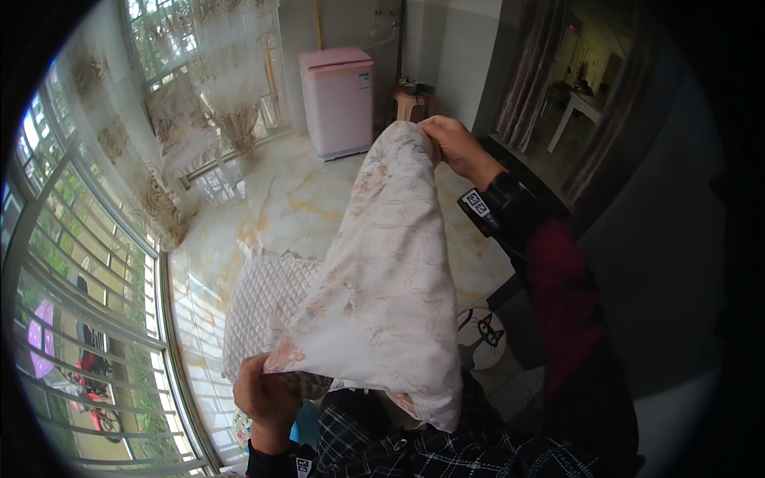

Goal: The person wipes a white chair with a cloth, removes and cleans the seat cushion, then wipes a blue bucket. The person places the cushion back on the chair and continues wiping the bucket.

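A white cloth with a pale floral print, perhaps a pillowcase, hangs stretched between my hands in front of my lap. My right hand pinches its far upper corner, well out from my body. At the near left, my left hand grips another corner low down. The lower right edge of the cloth droops over my plaid clothing. Behind the cloth, a quilted white pad with a ruffled edge shows on the left; the cloth hides its right part.
A pink washing machine stands by the far wall, beside a stool with dark items on it. A barred window and sheer curtains line the left. A round cat-print cushion sits right of the cloth. Marble-patterned tiles cover the floor.
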`<state>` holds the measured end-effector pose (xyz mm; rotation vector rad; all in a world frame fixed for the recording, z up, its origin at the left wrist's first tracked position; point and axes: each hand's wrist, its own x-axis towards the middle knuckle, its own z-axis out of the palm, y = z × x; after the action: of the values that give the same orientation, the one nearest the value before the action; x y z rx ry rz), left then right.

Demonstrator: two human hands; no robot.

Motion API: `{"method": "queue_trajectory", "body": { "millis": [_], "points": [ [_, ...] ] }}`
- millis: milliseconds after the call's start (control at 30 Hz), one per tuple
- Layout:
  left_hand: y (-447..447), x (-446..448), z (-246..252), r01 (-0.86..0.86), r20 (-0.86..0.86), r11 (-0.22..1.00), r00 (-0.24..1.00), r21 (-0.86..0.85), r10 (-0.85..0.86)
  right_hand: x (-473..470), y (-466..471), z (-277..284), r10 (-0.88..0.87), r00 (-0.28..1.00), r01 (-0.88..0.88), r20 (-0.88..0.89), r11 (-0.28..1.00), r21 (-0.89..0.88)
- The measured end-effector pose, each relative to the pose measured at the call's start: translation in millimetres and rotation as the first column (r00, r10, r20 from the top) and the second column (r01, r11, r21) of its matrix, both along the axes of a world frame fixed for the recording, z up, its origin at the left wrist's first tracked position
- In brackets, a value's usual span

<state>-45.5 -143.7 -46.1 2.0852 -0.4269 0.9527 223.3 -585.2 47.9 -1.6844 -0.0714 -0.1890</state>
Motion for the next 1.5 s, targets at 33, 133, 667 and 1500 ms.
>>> {"method": "queue_trajectory", "body": {
  "millis": [33,133,667,1500],
  "points": [
    [0.3,-2.5,0.7,-0.038,0.001,0.999,0.999,-0.007,0.038,5.3,-0.3,-1.4,-0.098,0.995,0.097,-0.006,0.993,-0.073],
    [4.2,-7.8,5.6,-0.176,-0.030,0.970,0.984,-0.165,0.173,20.6,-1.4,-9.8,-0.131,0.991,0.132,0.022,0.980,-0.151],
    [-3.3,-33.4,6.8,0.117,-0.304,0.988,0.949,0.099,-0.082,-124.2,16.9,-45.6,0.124,0.992,-0.112,-0.030,0.958,0.265],
    [-43.1,-106.7,83.1,0.133,-0.508,0.988,0.858,0.084,-0.073,-54.6,-39.2,-34.2,-0.179,0.891,0.365,0.417,0.829,-0.423]
  ]
}}
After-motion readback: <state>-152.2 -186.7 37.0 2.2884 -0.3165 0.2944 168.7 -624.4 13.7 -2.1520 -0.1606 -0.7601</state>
